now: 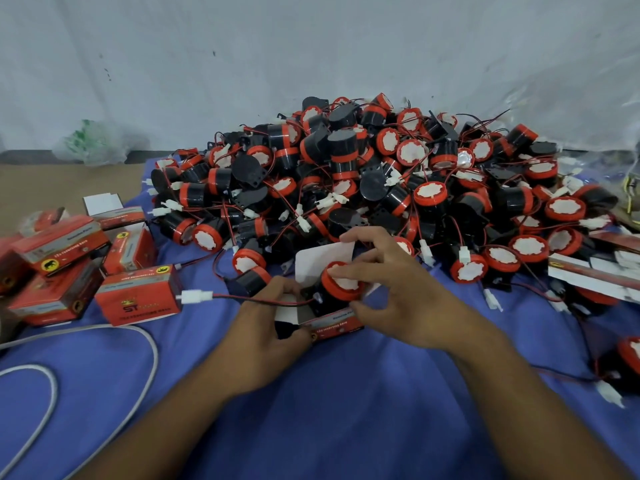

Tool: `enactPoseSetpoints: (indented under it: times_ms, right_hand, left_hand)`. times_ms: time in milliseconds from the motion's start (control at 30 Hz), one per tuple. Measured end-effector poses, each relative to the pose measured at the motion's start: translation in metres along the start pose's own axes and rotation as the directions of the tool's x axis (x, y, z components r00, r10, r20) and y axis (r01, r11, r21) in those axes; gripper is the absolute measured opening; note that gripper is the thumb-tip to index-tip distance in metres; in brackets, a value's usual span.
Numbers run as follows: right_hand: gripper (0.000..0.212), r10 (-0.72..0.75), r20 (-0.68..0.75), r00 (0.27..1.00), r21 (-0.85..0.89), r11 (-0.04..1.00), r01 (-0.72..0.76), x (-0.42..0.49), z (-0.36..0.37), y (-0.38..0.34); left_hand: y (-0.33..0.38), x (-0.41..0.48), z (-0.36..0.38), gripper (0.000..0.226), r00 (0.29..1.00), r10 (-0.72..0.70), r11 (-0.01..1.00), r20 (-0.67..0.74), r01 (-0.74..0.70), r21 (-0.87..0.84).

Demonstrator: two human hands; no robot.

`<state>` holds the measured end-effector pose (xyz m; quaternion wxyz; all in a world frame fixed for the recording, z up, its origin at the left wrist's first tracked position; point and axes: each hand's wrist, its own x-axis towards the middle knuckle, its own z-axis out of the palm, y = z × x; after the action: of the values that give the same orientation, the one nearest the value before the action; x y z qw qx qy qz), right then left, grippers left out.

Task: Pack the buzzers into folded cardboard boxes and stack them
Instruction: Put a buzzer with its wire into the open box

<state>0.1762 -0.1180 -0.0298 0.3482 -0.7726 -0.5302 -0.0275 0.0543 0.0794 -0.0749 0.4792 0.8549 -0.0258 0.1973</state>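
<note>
A black buzzer with a red cap (341, 287) sits half inside an open red cardboard box (332, 323) on the blue cloth. My right hand (401, 292) pinches the buzzer's red cap from the right. My left hand (266, 327) grips the box's left end. The box's white flap (323, 259) stands up behind the buzzer. The buzzer's red-black wire with a white plug (195, 296) trails left over a closed box. A big pile of buzzers (363, 178) fills the cloth behind my hands.
Several closed red boxes (138, 299) lie in a loose heap at the left. Flat unfolded boxes (595, 275) lie at the right edge. A white cable (52, 382) loops across the near left. One loose buzzer (627, 362) lies near right. A white wall rises behind.
</note>
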Motion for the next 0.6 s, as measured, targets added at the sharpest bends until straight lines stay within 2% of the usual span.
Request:
enactPoseSetpoints:
  times_ms: [133,300,400,500,600]
  right_hand:
    - [0.041,0.028,-0.012,1.0,0.004,1.0,-0.028,-0.001,0.013,0.0]
    - [0.032,0.07,-0.104,0.992,0.007,0.998,-0.07,0.001,0.019,-0.001]
    - [0.021,0.077,-0.079,0.994,-0.051,0.995,-0.081,0.002,0.022,-0.005]
    - [0.012,0.081,-0.044,0.996,-0.092,0.992,-0.085,0.003,0.024,-0.009]
    - [0.023,0.1,0.045,0.994,-0.114,0.989,-0.094,0.004,0.028,-0.011]
  left_hand:
    - [-0.001,-0.001,-0.001,0.03,1.0,-0.009,1.0,0.003,0.009,-0.029]
    - [-0.002,-0.001,-0.001,0.031,1.0,0.011,0.999,-0.012,-0.01,0.035]
    - [-0.004,-0.001,-0.001,0.028,0.999,0.01,0.999,-0.032,-0.008,0.05]
    - [-0.006,0.001,0.0,0.036,0.995,0.023,0.99,-0.093,-0.01,0.138]
    - [-0.006,0.003,0.002,0.029,0.986,0.09,0.974,-0.142,-0.058,0.22]
